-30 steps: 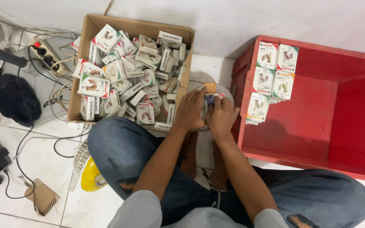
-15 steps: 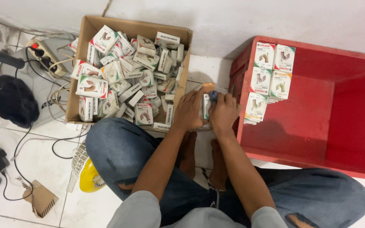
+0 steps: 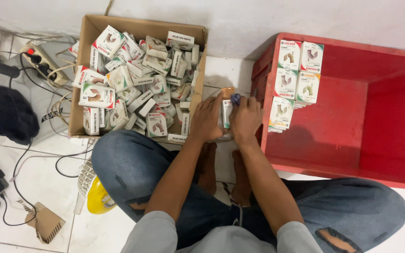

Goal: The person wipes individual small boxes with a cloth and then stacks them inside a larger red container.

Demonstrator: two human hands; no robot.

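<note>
Both hands close on one small white box (image 3: 226, 114): left hand (image 3: 206, 119) and right hand (image 3: 245, 119) grip its sides, between the cardboard box (image 3: 86, 70) and red crate (image 3: 371, 154).

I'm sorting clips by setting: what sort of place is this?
Probably an informal packing spot on the floor of a home or small shop. A cardboard box brims with small white product boxes, more stand stacked in a red plastic crate, and a power strip with loose cables lies on white tiles.
</note>
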